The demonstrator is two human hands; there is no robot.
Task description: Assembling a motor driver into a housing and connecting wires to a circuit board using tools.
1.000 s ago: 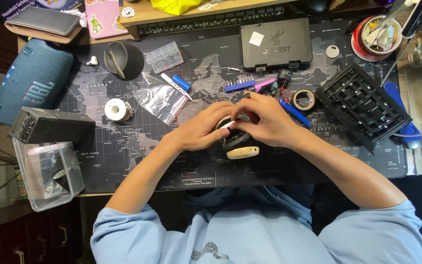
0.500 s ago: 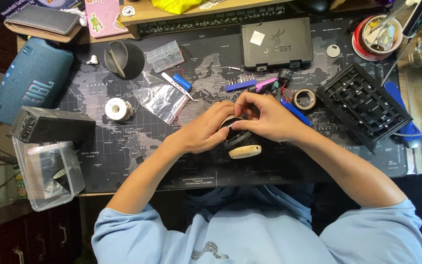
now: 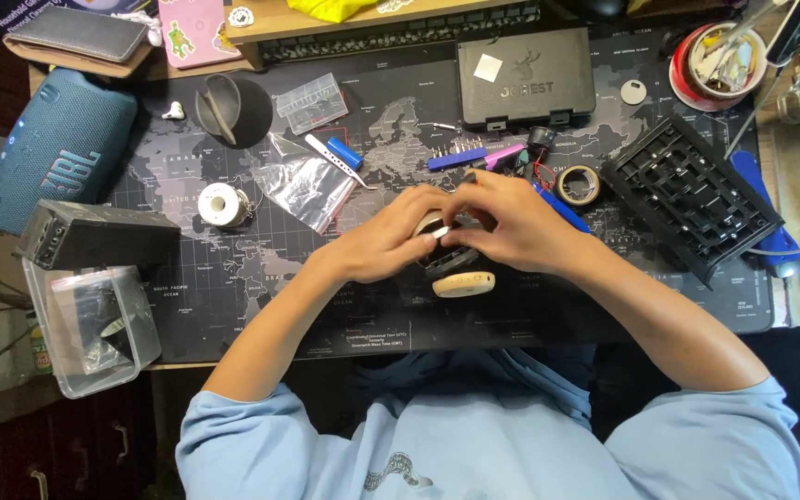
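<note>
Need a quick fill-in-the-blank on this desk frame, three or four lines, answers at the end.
1. Both hands, left hand and right hand, meet over a small dark ____ device.
2. The blue speaker lies at the mat's ____ edge.
3. The tape roll sits beside the black ____ frame.
4. The solder spool lies ____ of the clear plastic bag.

Answers: handheld; left; keyboard; left

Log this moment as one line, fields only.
left hand: grips small black-and-cream device | right hand: on same device, fingertips at its top | device: over dark map-print desk mat | nearby: cream oval shell piece
</note>
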